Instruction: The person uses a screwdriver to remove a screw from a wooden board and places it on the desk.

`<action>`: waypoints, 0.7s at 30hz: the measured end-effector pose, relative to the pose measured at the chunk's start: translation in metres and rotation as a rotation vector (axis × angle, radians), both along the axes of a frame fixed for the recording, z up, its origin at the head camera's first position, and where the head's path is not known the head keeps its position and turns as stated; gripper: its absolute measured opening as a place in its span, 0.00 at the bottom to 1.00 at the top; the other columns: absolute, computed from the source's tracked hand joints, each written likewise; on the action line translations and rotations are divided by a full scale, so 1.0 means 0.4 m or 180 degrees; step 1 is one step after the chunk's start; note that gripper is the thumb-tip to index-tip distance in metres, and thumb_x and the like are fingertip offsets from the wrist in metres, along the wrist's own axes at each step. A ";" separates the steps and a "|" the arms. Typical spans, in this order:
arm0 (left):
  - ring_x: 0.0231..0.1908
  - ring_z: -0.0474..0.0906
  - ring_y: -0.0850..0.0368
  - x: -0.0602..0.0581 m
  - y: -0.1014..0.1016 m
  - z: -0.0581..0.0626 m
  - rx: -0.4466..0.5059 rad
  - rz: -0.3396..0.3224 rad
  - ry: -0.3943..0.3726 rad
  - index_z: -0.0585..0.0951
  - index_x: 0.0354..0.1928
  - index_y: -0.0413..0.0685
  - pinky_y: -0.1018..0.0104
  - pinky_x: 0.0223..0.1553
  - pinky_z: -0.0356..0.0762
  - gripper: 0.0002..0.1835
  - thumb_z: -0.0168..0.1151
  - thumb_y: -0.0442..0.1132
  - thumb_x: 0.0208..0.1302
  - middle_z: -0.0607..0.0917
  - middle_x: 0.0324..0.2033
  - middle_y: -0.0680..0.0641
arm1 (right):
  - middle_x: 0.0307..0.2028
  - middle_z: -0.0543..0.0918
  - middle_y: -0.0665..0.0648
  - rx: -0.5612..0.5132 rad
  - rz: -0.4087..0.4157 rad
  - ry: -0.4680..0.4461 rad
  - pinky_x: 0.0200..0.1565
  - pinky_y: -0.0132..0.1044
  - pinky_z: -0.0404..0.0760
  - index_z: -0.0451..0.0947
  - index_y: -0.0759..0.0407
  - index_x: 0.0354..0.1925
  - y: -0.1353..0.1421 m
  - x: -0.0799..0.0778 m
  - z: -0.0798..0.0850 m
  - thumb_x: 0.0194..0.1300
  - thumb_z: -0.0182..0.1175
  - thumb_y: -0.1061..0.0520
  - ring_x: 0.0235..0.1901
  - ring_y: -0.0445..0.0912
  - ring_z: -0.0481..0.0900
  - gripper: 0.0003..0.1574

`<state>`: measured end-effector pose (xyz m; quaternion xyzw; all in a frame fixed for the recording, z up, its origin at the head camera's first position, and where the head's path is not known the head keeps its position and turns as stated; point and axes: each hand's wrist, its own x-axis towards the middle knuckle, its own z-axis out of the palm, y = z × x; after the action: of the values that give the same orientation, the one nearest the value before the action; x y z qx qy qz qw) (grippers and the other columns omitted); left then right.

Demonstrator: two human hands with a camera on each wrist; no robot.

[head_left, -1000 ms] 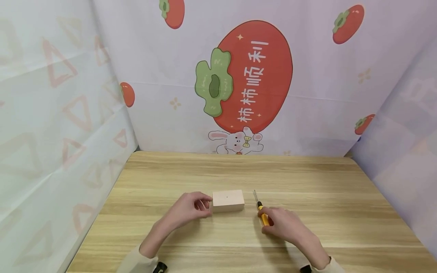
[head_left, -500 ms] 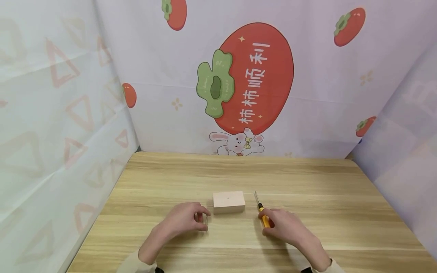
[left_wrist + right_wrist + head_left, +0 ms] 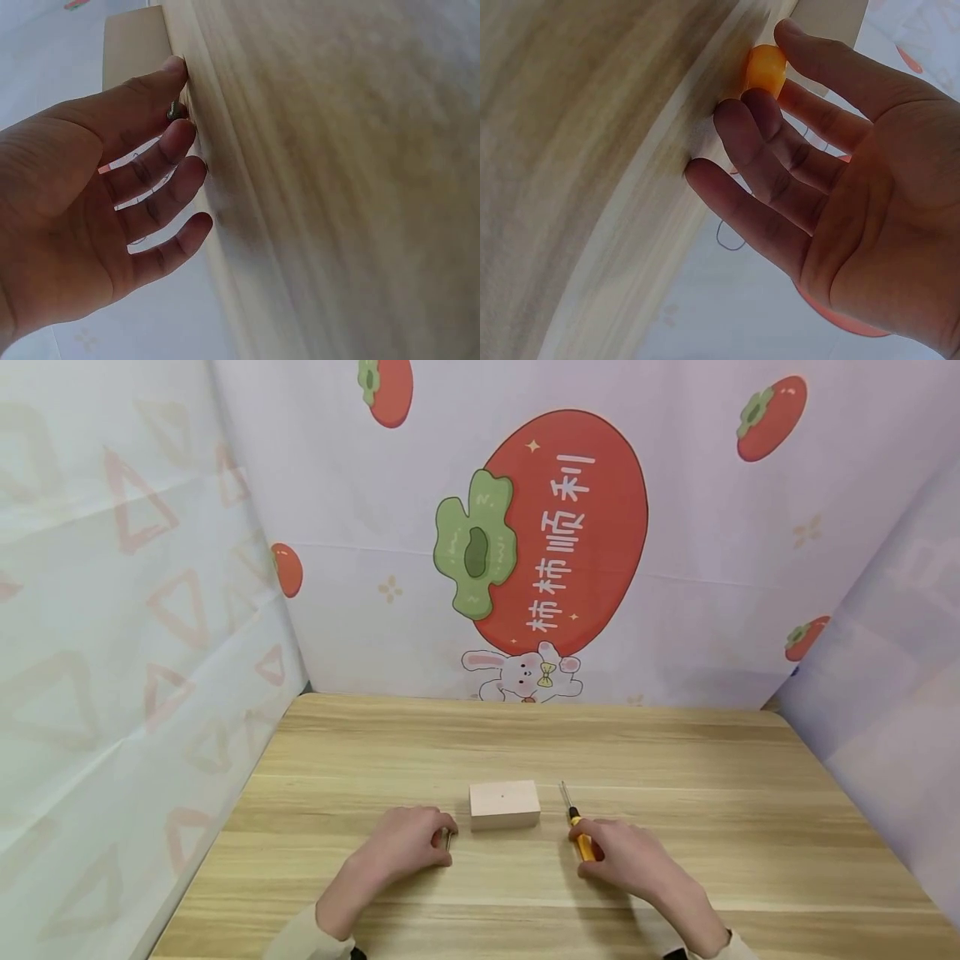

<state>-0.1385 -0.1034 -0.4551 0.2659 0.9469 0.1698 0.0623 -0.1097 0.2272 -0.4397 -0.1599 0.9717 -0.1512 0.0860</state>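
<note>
My left hand (image 3: 408, 842) is low over the table, left of a pale wooden block (image 3: 504, 805) with a small dark hole in its top. It pinches a small metal screw (image 3: 174, 110) between thumb and index finger, the other fingers loosely bent. To the block's right, my right hand (image 3: 626, 856) has its thumb and fingers around the yellow handle of a screwdriver (image 3: 584, 847). The screwdriver lies low at the tabletop, its thin shaft pointing away from me. In the right wrist view only the handle's orange-yellow end (image 3: 766, 69) shows; the shaft is hidden there.
The wood-grain table (image 3: 675, 743) ends at a printed cloth backdrop (image 3: 337, 610) with a large red persimmon. Cloth walls also close in the left side (image 3: 150, 710) and the right side (image 3: 885, 693).
My left hand has drawn back from the block's left side, toward me and slightly left, with the screw. Right hand, screwdriver and block have hardly moved.
</note>
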 end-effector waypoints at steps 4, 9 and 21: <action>0.20 0.65 0.71 0.000 -0.002 -0.005 -0.0007 0.0023 -0.0011 0.88 0.45 0.53 0.71 0.25 0.65 0.21 0.77 0.51 0.48 0.72 0.17 0.65 | 0.22 0.71 0.42 0.0002 -0.0008 -0.0020 0.25 0.34 0.64 0.82 0.45 0.47 -0.001 0.001 0.001 0.51 0.74 0.49 0.23 0.38 0.66 0.23; 0.20 0.65 0.71 -0.002 -0.006 -0.009 0.0022 0.0038 0.0004 0.87 0.44 0.53 0.71 0.25 0.65 0.22 0.77 0.53 0.48 0.72 0.17 0.66 | 0.23 0.71 0.42 -0.0008 0.0011 -0.0025 0.24 0.34 0.63 0.82 0.45 0.47 0.000 0.001 0.002 0.52 0.74 0.48 0.23 0.38 0.66 0.23; 0.35 0.79 0.60 -0.045 -0.039 0.044 0.0445 0.0351 -0.0123 0.82 0.55 0.49 0.60 0.39 0.79 0.25 0.71 0.51 0.58 0.84 0.37 0.55 | 0.32 0.79 0.45 -0.0252 -0.0035 0.0663 0.26 0.30 0.70 0.84 0.50 0.49 0.012 -0.026 0.025 0.59 0.71 0.50 0.27 0.37 0.72 0.18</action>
<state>-0.1567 -0.1191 -0.4375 0.2138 0.9445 0.2438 0.0524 -0.1201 0.2318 -0.4298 -0.1727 0.9695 -0.1725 -0.0227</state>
